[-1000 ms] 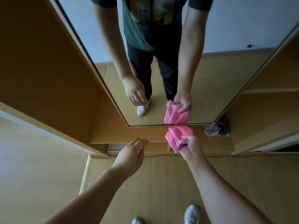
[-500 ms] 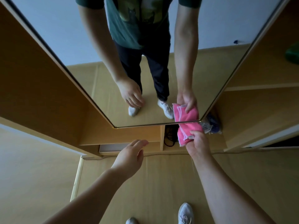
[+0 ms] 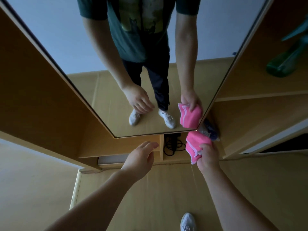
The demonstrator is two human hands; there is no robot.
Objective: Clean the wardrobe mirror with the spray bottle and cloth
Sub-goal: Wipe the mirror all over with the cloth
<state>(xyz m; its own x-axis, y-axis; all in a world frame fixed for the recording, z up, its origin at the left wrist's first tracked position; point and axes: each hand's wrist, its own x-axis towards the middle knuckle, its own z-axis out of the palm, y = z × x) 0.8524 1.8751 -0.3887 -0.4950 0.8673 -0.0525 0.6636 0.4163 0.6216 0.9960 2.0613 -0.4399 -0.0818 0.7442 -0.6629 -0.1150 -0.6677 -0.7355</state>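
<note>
A narrow cubby (image 3: 171, 152) at the foot of a wooden wardrobe (image 3: 41, 84) holds a loose coil of black cable (image 3: 171, 145), while the open shelf (image 3: 260, 95) in the section to the right carries a green, translucent spray bottle (image 3: 283, 64), blurred at the frame's edge so that its stance cannot be judged. In the compartment below that shelf sits a dark bluish bundle (image 3: 210, 130), partly hidden and too indistinct to identify. A person stands before the wardrobe's tall mirror (image 3: 103, 90), a smooth pane in a thin pale frame set into flat, matte, honey-coloured panels. The right hand (image 3: 208, 155) has its grip closed around a bright pink cloth (image 3: 196, 144), soft and fleecy, folded into a thick pad with paler stitched edges, held just below the mirror's lower right corner; whether it touches the glass cannot be told. The left hand (image 3: 140, 160) reaches toward the mirror's bottom edge with its grip open, fingers relaxed and holding nothing. The glass reflects both hands, the pink pad, a dark green T-shirt, dark trousers and white shoes. A white shoe (image 3: 187, 222) stands on the tan floor (image 3: 150, 197).
</note>
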